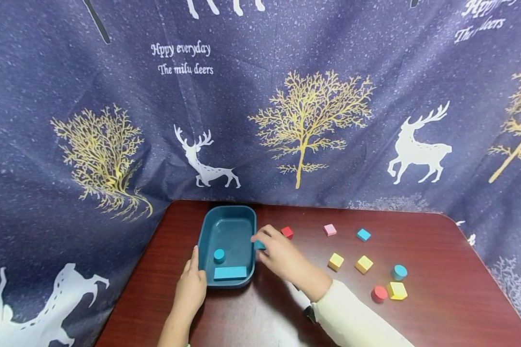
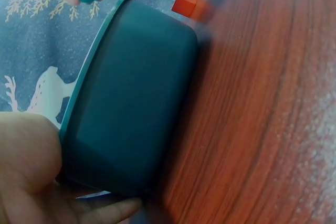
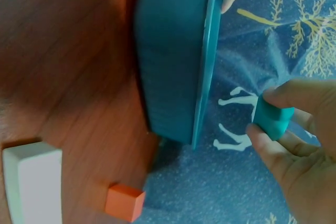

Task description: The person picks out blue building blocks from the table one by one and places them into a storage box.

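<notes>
A dark teal tray (image 1: 203,243) sits at the left of the table. A blue cylinder (image 1: 219,256) and a flat blue rectangular block (image 1: 230,273) lie inside it. My left hand (image 1: 191,284) rests against the tray's near left side, with fairly straight fingers along the outer wall. Over the tray's right rim, my right hand (image 1: 282,255) pinches a teal block with a rounded side (image 3: 273,118) between thumb and fingers. Those fingers cover part of the block, so its full shape is hard to tell.
Right of the tray lie a red block (image 1: 287,233), a pink block (image 1: 330,230), a flat blue block (image 1: 363,234), several yellow blocks (image 1: 364,264), a blue cylinder (image 1: 399,273) and a red cylinder (image 1: 379,294). A long white block (image 3: 39,184) shows in the right wrist view. Patterned cloth hangs behind.
</notes>
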A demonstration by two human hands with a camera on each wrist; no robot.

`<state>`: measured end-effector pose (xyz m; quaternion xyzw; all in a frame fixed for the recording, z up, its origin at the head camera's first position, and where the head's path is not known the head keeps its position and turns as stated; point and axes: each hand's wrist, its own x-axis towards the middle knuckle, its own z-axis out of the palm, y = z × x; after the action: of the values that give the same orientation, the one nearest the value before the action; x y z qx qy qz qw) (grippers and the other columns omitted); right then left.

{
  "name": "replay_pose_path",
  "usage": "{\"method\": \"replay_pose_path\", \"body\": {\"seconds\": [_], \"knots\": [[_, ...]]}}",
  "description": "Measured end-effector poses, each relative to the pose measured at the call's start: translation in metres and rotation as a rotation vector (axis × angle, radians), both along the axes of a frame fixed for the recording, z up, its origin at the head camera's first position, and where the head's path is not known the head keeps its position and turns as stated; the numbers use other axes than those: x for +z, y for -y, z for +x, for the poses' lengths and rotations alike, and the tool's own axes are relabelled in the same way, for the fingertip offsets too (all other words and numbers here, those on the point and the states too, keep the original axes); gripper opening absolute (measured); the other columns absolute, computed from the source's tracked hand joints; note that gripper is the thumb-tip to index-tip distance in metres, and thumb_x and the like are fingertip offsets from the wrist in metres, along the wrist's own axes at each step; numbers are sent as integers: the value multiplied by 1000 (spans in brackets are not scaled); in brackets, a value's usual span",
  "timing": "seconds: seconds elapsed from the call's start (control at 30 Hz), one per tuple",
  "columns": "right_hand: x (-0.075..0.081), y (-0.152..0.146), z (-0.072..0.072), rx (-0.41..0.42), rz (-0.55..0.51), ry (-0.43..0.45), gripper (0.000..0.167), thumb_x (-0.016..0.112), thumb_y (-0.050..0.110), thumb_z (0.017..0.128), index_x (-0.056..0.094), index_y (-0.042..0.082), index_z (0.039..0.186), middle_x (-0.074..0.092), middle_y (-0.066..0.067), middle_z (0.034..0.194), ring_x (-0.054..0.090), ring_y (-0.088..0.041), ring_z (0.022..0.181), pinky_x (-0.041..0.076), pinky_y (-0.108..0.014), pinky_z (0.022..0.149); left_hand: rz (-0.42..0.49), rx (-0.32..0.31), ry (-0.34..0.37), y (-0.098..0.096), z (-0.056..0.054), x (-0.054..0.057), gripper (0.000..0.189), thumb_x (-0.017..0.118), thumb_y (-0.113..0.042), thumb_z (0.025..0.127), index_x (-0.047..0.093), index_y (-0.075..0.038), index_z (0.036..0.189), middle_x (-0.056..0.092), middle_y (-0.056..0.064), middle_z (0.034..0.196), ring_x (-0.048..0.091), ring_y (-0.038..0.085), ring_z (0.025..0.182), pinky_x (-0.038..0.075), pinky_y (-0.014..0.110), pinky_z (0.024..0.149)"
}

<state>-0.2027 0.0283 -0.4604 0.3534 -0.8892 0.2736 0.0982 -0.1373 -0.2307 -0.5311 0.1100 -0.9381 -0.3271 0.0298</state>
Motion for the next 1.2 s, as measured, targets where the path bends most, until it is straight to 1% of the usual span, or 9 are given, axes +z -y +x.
{"method": "replay_pose_path", "body": {"seconds": [0.13,0.2,0.3,0.4,0.53,0.67,0.77,0.97,1.2], "knots": [[1,9,-3,36,16,18,30,70,7,90,69,10,120,62,-6,117,64,-15,96,55,-30,87,-10,2,-10,0,0,0,68,42,-4,96,21,-2,161,49,31,143,44,23,61,43,40,60],[0,14,-6,43,41,9,30,70,8,90,69,11,120,62,-6,117,64,-14,92,55,-27,83,-17,4,-18,-1,0,-1,68,43,-3,96,22,-2,160,51,31,142,45,23,63,45,42,62],[-5,21,-11,43,87,-4,29,70,10,91,69,12,120,62,-5,117,64,-14,90,54,-26,76,-17,6,-18,-1,0,-2,68,42,-3,96,22,-2,160,51,31,142,45,23,63,44,41,61],[-10,27,-14,42,123,12,29,71,11,91,68,12,120,61,-6,117,64,-15,90,54,-26,76,-13,6,-15,-1,0,-3,68,42,-3,96,22,-2,160,50,30,142,45,23,62,43,40,61],[-14,35,-16,61,144,40,28,71,10,91,68,10,119,61,-7,115,63,-17,93,55,-28,82,-16,3,-37,-1,0,-4,67,43,-3,95,24,-1,160,52,30,140,48,24,64,46,44,63],[-20,44,-18,79,178,17,26,72,11,91,69,11,117,61,-6,111,64,-17,91,55,-28,84,-17,2,-52,-1,0,-4,67,44,-3,95,24,-1,160,53,30,139,48,24,64,47,45,62],[-27,50,-22,85,216,-11,25,71,13,91,70,12,116,61,-5,108,65,-16,89,55,-27,84,-14,2,-49,0,0,-3,67,43,-3,96,24,-1,160,52,31,141,49,24,64,48,45,63],[-39,58,-28,98,281,-30,26,73,15,90,70,12,115,62,-5,105,64,-15,83,56,-27,79,-17,3,-41,-1,1,-2,66,44,-3,96,25,-1,159,51,31,142,55,26,70,51,51,70],[-42,67,-31,117,338,-17,26,74,15,89,72,12,115,64,-5,104,63,-13,80,55,-24,75,-23,10,-43,-1,1,0,66,44,-3,96,25,-1,159,51,31,142,56,28,71,51,52,70]]}}
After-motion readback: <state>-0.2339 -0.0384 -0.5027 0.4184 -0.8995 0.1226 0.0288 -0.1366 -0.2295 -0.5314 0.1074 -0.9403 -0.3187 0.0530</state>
